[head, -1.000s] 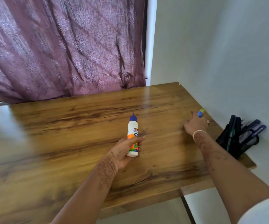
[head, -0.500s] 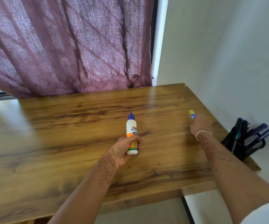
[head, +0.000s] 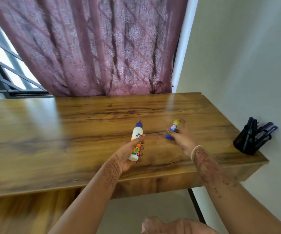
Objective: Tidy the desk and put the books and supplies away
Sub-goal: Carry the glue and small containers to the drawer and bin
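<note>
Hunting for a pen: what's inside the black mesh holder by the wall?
Several dark blue pens lean out of the mesh holder. Whatever lies at its bottom is hidden behind the mesh.

Both your forearms are bare. A band of reddish-brown henna lacework (head: 111, 169) circles the wrist just behind your left hand (head: 129, 152). Behind your right hand (head: 180, 139) sits a thin white bangle (head: 196, 150), and beyond it dotted henna motifs (head: 205, 164) trail up the forearm.
</note>
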